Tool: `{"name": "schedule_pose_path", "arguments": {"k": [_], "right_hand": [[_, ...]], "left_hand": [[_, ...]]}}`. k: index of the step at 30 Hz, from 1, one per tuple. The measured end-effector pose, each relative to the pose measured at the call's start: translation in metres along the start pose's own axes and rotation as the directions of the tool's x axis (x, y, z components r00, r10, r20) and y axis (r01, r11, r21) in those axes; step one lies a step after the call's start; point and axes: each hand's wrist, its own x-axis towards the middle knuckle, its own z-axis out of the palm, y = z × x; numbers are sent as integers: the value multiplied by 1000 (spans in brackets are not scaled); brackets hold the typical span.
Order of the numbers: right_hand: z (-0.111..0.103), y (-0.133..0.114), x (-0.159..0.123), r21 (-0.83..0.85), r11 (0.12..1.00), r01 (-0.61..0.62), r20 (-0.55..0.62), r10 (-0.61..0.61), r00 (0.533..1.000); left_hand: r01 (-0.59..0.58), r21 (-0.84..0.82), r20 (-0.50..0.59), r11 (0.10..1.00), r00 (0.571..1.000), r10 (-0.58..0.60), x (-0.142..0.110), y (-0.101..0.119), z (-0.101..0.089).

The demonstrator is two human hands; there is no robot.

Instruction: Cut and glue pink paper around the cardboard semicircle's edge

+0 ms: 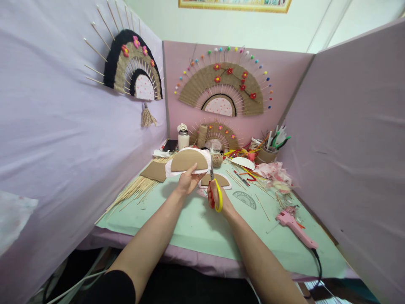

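Note:
My left hand point(187, 182) grips the lower edge of a cardboard half-circle point(189, 161), thumb on its brown face. White and pinkish fabric sticks out round the half-circle's rim. In my right hand point(225, 203) are scissors point(219, 195) with red and yellow handles. Their blades point upward at the right edge of the fabric; whether they are closed on it I cannot tell. Beneath, a second cardboard half-circle point(223, 180) with a fabric border lies on the table, partly hidden by my right hand and the scissors.
Bamboo sticks point(134, 188) and a cardboard piece point(154, 170) lie left. On the right are a clear protractor point(244, 200), a pen point(241, 177), fabric scraps point(275, 171) and a corded pink glue gun point(295, 228). A white bottle point(183, 138) and twine ball point(217, 160) stand behind.

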Motion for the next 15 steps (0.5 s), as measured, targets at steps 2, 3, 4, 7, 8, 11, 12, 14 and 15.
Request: {"name": "schedule_pose_path", "arguments": {"k": [2,3,4,7,8,11,12,14,15], "right_hand": [[0,1,0,-21,1000,9,0,-9,1000],[0,2,0,-30,999,13,-5,-14,1000],[0,4,1,-32,999,16,-13,-16,1000],[1,9,3,-23,1000,8,-38,-9,999],[1,11,3,-22,1000,7,-42,-7,999],[1,12,3,-20,1000,18,-34,-18,999],[1,12,3,-17,1000,19,-28,-19,999],[1,12,3,-5,1000,6,-27,-6,1000],[1,12,4,1,1000,-5,-33,5,999]], "left_hand": [[-1,7,-2,1000,1000,1,0,0,0],[-1,12,0,1000,1000,1,1,0,0],[0,17,6,1000,1000,0,1,0,-1],[4,16,31,1000,1000,-5,3,-1,-2],[6,10,37,1000,999,-6,3,-1,-3],[6,-8,36,1000,999,-5,3,-1,-2],[7,-10,35,1000,999,-7,2,-1,-2],[9,-9,34,1000,999,-9,2,0,-1],[10,-9,33,1000,999,-10,2,0,-1]]}}
